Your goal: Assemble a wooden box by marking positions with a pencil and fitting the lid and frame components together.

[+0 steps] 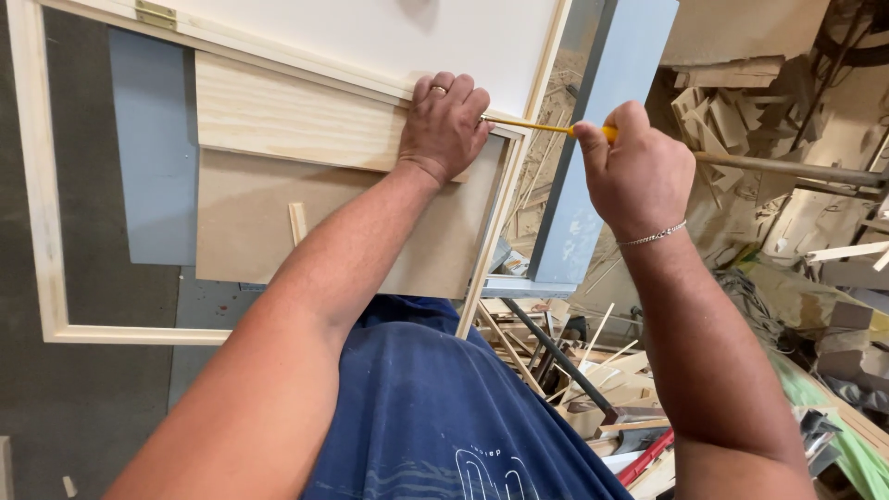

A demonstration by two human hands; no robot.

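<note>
Gripping a yellow pencil [542, 125] lengthwise leftward, right hand [637, 171]; left hand [444, 125] flat on pine board [287, 116].

The pencil [542, 126] is yellow, the pine board [296, 116] pale with fine grain, the fibreboard panel [250, 222] tan, the shirt [435, 407] blue.
</note>
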